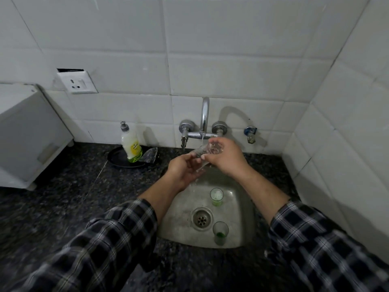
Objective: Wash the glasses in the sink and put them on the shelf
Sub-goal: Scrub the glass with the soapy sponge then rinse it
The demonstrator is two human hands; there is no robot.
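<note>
Water (202, 139) from the tap (204, 114) falls on a tilted glass (200, 153). The right hand (227, 160) curls round its upper end, and the left hand (185, 172) holds its lower end. Two other glasses (216, 197) (220, 232) stand below in the sink (181, 224).

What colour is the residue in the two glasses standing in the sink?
Green, at the bottom of the far glass and the near glass; head view.

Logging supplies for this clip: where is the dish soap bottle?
In the head view, the dish soap bottle sits on a black plate on the dark counter, left of the faucet.
</note>
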